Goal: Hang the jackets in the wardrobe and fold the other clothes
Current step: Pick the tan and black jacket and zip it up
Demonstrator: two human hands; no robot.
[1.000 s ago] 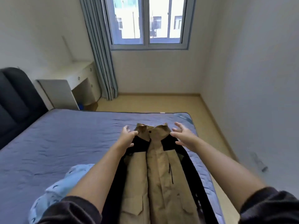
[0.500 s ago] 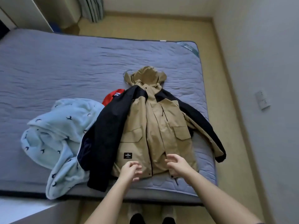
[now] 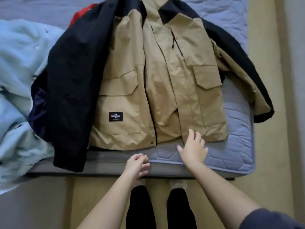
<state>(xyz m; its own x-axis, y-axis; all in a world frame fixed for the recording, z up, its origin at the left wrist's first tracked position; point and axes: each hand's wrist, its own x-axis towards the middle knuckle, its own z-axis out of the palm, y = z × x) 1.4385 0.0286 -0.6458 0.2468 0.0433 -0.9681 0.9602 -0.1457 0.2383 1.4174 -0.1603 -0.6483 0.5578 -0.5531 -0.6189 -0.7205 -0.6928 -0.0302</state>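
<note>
Here the bed [image 3: 234,156], covered in a quilted blue-grey sheet, fills most of the view, its near edge running across just above the person's feet. On it, front side up, lies the jacket [image 3: 166,83], tan in the body with black shoulders and black sleeves; its hem sits close to the near edge of the mattress and its front is closed, one panel lapping over the other. The sleeve at the left of the view drapes down over the bed's edge, while the other angles out toward the far right corner. A pale blue fleece garment [image 3: 18,83] lies bunched just beside the jacket on the left, partly under the black sleeve. A bit of red clothing [image 3: 80,13] peeks out from beneath the jacket's shoulder at the top. A small black label [image 3: 115,116] is sewn low on the tan front.

The right hand [image 3: 194,148] is spread open, palm down, fingertips touching the hem near the front placket, gripping nothing. The left hand [image 3: 137,164] hovers over the mattress edge below the hem, fingers loosely curled, empty and clear of the cloth.
</note>
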